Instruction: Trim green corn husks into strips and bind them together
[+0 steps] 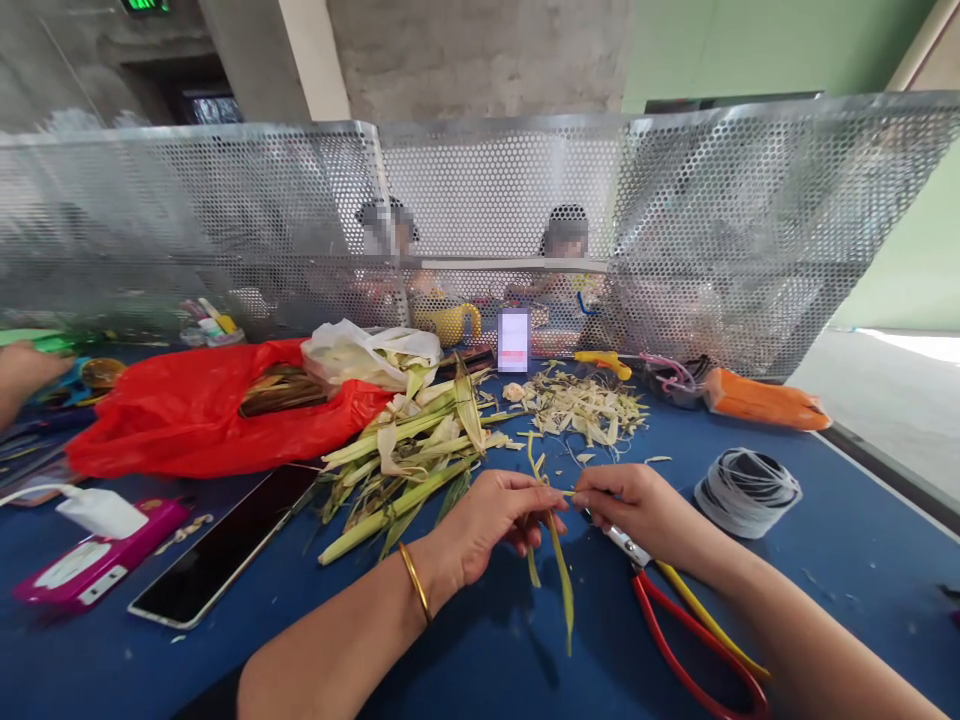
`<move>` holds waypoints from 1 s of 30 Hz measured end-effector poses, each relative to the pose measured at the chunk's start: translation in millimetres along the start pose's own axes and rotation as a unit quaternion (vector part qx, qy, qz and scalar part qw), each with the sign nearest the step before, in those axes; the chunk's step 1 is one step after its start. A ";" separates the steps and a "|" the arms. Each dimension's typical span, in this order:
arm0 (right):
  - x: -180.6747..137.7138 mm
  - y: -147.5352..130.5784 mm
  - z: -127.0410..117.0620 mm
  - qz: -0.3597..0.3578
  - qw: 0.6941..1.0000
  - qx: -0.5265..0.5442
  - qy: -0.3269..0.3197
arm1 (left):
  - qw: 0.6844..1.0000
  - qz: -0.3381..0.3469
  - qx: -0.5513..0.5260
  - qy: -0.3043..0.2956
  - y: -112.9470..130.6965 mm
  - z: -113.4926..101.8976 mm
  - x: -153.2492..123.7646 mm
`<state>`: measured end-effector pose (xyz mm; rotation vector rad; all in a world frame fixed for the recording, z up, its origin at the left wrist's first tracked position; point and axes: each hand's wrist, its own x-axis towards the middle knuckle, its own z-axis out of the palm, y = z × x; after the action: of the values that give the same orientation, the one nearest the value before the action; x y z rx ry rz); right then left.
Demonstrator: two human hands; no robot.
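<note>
My left hand (491, 522), with a gold bangle on the wrist, pinches a thin green-yellow leaf strip (559, 565) that hangs down over the blue table (465, 650). My right hand (637, 510) pinches the same strip at its top end, fingertips almost touching the left ones. Red-and-yellow-handled scissors (675, 625) lie under my right wrist. A pile of pale green leaf stalks (409, 455) lies just beyond my left hand.
A red plastic bag (195, 415) and a white bag (367, 355) sit at the back left. A dark tablet (225, 545) and a pink phone (90, 565) lie left. Leaf scraps (585, 405), a cord coil (746, 490), an orange pouch (761, 400). Perforated metal screen (712, 220); another person's hand (26, 370).
</note>
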<state>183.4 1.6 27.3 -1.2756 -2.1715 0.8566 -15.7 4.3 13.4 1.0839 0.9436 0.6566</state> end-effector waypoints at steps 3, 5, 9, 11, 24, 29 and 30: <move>2.7 8.2 3.4 -0.019 0.997 -0.072 0.025 | 1.000 -0.009 0.003 -0.007 -3.8 3.7 0.6; 2.7 10.1 4.1 -0.036 0.991 -0.122 0.047 | 1.000 -0.012 -0.015 0.005 -4.9 5.2 1.0; -4.7 -5.3 5.5 -0.156 0.929 -0.255 0.220 | 0.995 -0.022 -0.086 0.036 -3.8 2.5 2.4; -9.8 -17.5 11.6 -0.243 0.897 -0.296 0.222 | 0.992 -0.026 -0.120 0.033 -3.6 -0.2 3.6; -12.3 -17.2 46.4 -0.355 0.824 -0.430 0.099 | 0.993 0.002 -0.095 0.074 2.9 2.3 1.2; -15.2 -23.3 47.2 -0.409 0.821 -0.391 0.071 | 0.993 0.000 -0.099 0.058 0.0 2.1 3.1; -15.3 -23.8 46.7 -0.413 0.821 -0.387 0.071 | 0.993 0.002 -0.102 0.058 0.0 2.4 3.0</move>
<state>145.1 -33.6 10.8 -0.4732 -2.6466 -0.5073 -12.2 5.7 12.9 0.8744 0.9519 0.8090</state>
